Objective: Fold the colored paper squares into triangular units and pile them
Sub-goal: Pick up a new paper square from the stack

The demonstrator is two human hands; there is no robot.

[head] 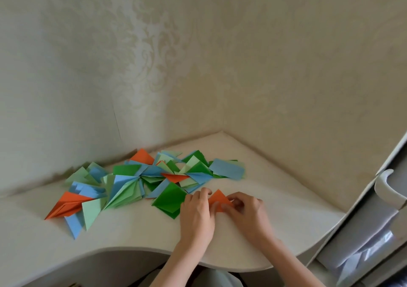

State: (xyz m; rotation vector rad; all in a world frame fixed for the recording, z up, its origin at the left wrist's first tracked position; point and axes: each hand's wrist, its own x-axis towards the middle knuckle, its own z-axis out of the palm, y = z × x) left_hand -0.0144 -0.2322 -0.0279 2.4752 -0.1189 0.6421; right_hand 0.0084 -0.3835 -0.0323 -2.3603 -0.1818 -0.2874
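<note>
pale desk (136, 227): folded units (141, 181) beside orange paper (218, 199).

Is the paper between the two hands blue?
No, the paper held between the left hand and right hand is orange.

We see 2 pale damask-patterned walls (154, 55) meeting behind a curved white table (123, 233); a white cabinet (374, 220) stands right.
</note>
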